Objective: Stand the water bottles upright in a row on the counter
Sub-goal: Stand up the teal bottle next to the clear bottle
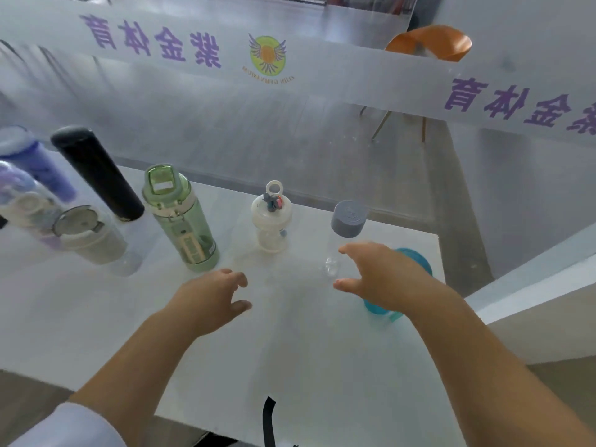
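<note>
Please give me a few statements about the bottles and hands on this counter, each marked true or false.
1. The green translucent bottle stands upright on the white counter. True.
2. The right hand is clamped shut around the black cylindrical flask. False: it is open, beside the clear bottle with a grey cap.
3. The left hand holds nothing. True.
4. The small white bottle with a ring-shaped loop lies on its side. False: it is upright.
5. A teal bottle sits partly hidden behind the right hand. True.
</note>
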### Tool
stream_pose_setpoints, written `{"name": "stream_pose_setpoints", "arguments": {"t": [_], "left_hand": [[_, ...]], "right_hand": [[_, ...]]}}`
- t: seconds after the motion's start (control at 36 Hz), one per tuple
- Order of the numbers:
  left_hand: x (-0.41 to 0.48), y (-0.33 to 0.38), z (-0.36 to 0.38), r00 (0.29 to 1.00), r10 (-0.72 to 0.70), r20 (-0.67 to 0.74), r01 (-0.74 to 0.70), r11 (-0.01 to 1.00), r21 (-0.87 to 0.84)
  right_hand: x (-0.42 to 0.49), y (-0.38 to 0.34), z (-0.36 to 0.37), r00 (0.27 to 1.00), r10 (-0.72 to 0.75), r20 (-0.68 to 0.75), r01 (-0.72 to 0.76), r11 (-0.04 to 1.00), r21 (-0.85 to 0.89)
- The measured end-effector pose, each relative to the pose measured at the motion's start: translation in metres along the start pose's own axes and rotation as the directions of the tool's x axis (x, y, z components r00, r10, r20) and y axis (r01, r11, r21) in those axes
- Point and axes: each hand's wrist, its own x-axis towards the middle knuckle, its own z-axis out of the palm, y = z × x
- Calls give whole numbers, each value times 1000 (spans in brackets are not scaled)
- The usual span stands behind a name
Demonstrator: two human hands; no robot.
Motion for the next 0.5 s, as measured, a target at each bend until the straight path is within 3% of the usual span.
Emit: {"name": "stream_pose_setpoints", "arguments": {"t": [0.22, 0.5], "left_hand": [[-49, -72, -10, 975, -223, 4, 223, 974, -48], [-104, -171, -29, 909, -416, -28, 409, 903, -129]], "right_hand": [[40, -71, 18, 969, -130, 212, 158, 980, -122], [73, -197, 23, 910, -323, 261, 372, 912, -170]]}}
